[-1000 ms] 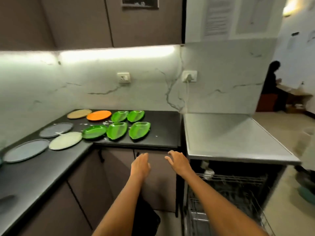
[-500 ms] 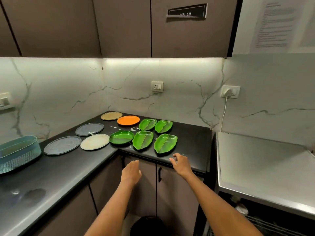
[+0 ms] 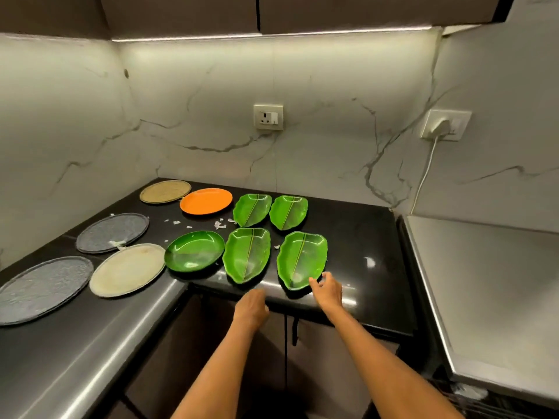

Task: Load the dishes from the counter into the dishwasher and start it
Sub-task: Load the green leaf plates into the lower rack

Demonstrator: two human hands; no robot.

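The large grey plate [image 3: 42,288] at the left runs off the picture's edge. The dishwasher [image 3: 496,400] shows only a dark sliver at the bottom right corner, its inside too dim to read. The left hand [image 3: 251,308] is curled at the desk [image 3: 357,237] edge, fingertips hidden. Both forearms leave the bottom edge.

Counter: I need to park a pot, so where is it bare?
Bare black counter lies right of the green leaf plates, up to the steel top. Also the near-left stretch below the grey mat. The corner is crowded.
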